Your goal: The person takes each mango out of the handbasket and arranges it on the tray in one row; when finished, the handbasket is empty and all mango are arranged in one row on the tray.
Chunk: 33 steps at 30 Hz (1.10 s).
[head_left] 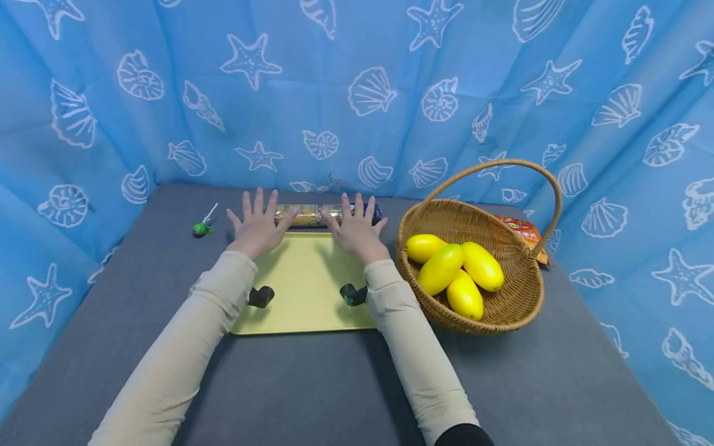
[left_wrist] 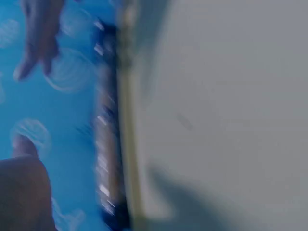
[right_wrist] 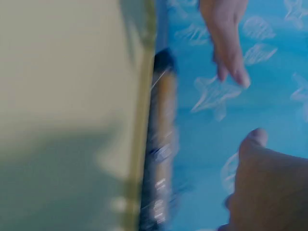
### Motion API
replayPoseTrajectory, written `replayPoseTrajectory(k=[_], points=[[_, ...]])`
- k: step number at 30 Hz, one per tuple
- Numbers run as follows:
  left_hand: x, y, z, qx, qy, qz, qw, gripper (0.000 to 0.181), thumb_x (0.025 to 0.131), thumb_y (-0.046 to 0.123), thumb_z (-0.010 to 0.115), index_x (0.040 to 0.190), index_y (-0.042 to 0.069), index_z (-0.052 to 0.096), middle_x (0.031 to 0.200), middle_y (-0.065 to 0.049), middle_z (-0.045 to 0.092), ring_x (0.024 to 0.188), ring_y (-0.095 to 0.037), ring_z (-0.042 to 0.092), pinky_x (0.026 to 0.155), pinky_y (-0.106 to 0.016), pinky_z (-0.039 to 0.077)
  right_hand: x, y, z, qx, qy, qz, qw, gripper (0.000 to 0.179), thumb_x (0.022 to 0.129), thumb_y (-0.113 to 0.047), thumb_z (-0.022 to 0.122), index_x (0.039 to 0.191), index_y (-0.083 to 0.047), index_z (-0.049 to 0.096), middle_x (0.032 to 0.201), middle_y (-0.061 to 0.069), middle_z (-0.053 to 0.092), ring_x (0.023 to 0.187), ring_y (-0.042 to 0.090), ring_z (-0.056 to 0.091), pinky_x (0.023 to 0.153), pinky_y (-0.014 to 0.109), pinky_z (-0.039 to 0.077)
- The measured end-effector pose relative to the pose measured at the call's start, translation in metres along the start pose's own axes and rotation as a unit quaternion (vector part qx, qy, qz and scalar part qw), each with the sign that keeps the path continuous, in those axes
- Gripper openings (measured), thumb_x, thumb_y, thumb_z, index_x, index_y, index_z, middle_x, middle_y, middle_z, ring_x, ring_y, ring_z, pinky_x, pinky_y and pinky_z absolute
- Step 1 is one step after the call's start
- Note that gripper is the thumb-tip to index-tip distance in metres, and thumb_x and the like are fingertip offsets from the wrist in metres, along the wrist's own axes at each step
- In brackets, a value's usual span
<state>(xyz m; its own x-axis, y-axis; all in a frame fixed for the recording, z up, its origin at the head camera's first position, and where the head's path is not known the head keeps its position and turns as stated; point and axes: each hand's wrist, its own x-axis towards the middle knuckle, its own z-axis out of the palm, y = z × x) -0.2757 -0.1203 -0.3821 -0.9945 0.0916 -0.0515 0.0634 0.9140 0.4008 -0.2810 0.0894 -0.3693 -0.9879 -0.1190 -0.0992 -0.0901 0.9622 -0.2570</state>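
Observation:
Both hands are spread over the far part of a pale yellow tray (head_left: 304, 291), palms down and holding nothing. My left hand (head_left: 258, 226) has its fingers fanned out above the tray's far left corner. Opposite it, my right hand (head_left: 357, 230) is spread the same way over the far right corner. Just beyond the tray's far rim lies a long shiny packet (head_left: 308, 215), gold with dark blue ends, partly hidden behind the fingers in the head view. In the left wrist view the packet (left_wrist: 108, 144) is blurred alongside the rim; the right wrist view shows the packet (right_wrist: 161, 144) too.
A wicker basket (head_left: 524, 303) with several yellow mango-like fruits (head_left: 440, 269) stands right of the tray. Behind it lies a red-orange snack bag (head_left: 521, 229). A green-wrapped lollipop (head_left: 202, 228) lies at the back left. A blue shell-patterned curtain (head_left: 334, 93) borders the grey table (head_left: 312, 384).

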Motion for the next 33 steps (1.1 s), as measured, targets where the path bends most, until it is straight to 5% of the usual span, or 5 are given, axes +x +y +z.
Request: replayPoseTrajectory(k=[9,13,18,25,33], points=[[-0.063,0.023,-0.022,-0.056,0.011,0.079,0.9952,0.082,0.095,0.064,0.033,0.155,0.022,-0.004,0.16,-0.015,-0.01,0.145,-0.039,-0.017,0.107,-0.07,-0.007,-0.094,-0.014,-0.049,0.023,-0.07,-0.132,0.9885,0.076,0.095,-0.067,0.016,0.156,-0.021,0.011,0.161,0.011,0.005,0.148,0.035,0.001,0.116,0.057,0.01],[-0.097,0.011,-0.021,-0.052,0.009,0.111,0.9924,0.08,0.096,0.059,0.039,0.156,0.019,0.002,0.16,-0.02,-0.002,0.144,-0.045,-0.007,0.107,-0.071,0.0,-0.15,-0.01,-0.071,0.035,-0.075,-0.182,0.9798,0.074,0.096,-0.066,0.022,0.155,-0.022,0.017,0.16,0.007,0.013,0.148,0.028,0.011,0.116,0.05,0.017],[-0.119,-0.017,0.003,-0.055,0.014,0.13,0.9898,0.08,0.097,0.051,0.046,0.154,0.008,0.013,0.155,-0.029,0.01,0.139,-0.054,0.008,0.103,-0.072,0.013,-0.202,0.017,-0.102,0.039,-0.05,-0.195,0.9787,0.072,0.093,-0.069,0.03,0.152,-0.029,0.023,0.157,-0.005,0.023,0.144,0.015,0.023,0.113,0.043,0.029],[-0.119,-0.046,0.038,-0.069,0.02,0.116,0.9906,0.085,0.09,0.054,0.056,0.151,0.005,0.023,0.15,-0.03,0.022,0.134,-0.053,0.021,0.099,-0.071,0.022,-0.199,0.081,-0.144,-0.022,-0.031,-0.141,0.9893,0.072,0.092,-0.063,0.044,0.147,-0.017,0.036,0.145,0.009,0.042,0.127,0.028,0.047,0.1,0.051,0.042],[-0.122,-0.058,0.05,-0.07,0.02,0.113,0.9909,0.1,0.08,0.059,0.067,0.152,0.008,0.021,0.153,-0.027,0.015,0.136,-0.052,0.015,0.097,-0.073,0.021,-0.144,0.155,-0.166,-0.081,-0.074,-0.104,0.9885,0.056,0.097,-0.031,0.055,0.139,0.004,0.043,0.132,0.026,0.053,0.112,0.039,0.057,0.09,0.054,0.047]])
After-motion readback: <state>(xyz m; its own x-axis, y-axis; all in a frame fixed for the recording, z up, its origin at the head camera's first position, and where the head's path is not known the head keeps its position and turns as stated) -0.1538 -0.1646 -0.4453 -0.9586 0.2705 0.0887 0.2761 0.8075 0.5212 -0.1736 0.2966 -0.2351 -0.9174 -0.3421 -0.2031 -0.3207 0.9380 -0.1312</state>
